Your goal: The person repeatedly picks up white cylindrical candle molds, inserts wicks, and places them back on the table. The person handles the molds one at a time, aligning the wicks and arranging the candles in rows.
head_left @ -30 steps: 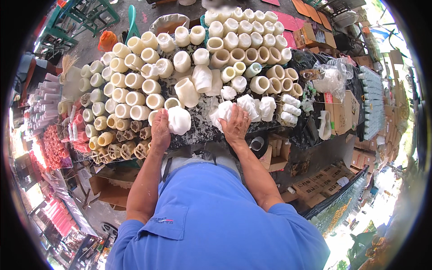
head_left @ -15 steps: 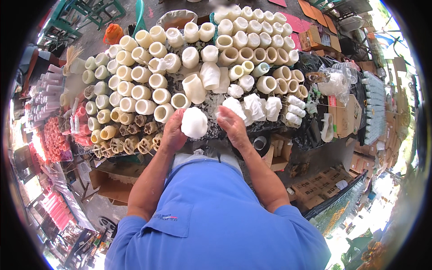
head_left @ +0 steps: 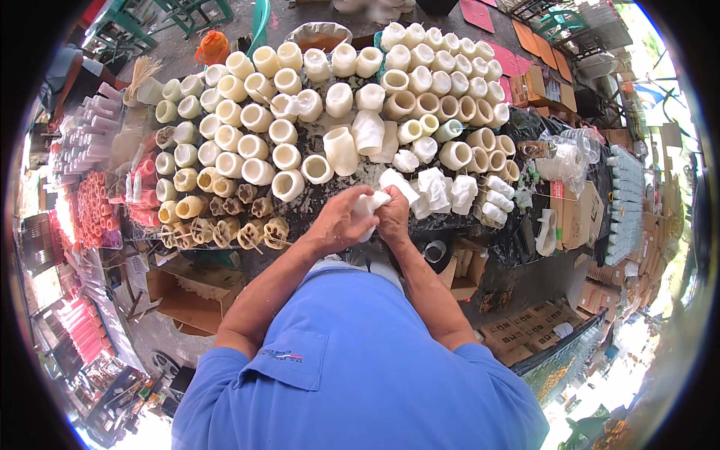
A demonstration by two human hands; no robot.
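Note:
A soft-looking white lump (head_left: 369, 204), perhaps wax, is held close in front of me at the table's near edge. My left hand (head_left: 337, 221) curls round it from the left, thumb and fingers closed on it. From the other side my right hand (head_left: 393, 216) has its fingers closed against the lump's right end, where a piece sticks up. Just beyond lie a white block (head_left: 399, 185) and crumpled white pieces (head_left: 433, 187). Farther back, a tall cream hollow cylinder (head_left: 341, 151) leans beside a white one (head_left: 367, 132).
Rows of cream hollow cylinders (head_left: 256, 118) crowd the table's left, and more cups (head_left: 422, 55) fill the back right. Pink pieces (head_left: 94, 196) are stacked far left. Clear plastic bags (head_left: 564, 139) and a cardboard box (head_left: 581, 196) lie right. An open carton (head_left: 187, 296) sits below the table.
My left hand has brought the rounded white lump rightward, and my right hand has closed in to grip it too. The view has shifted slightly, so the table appears a little farther right.

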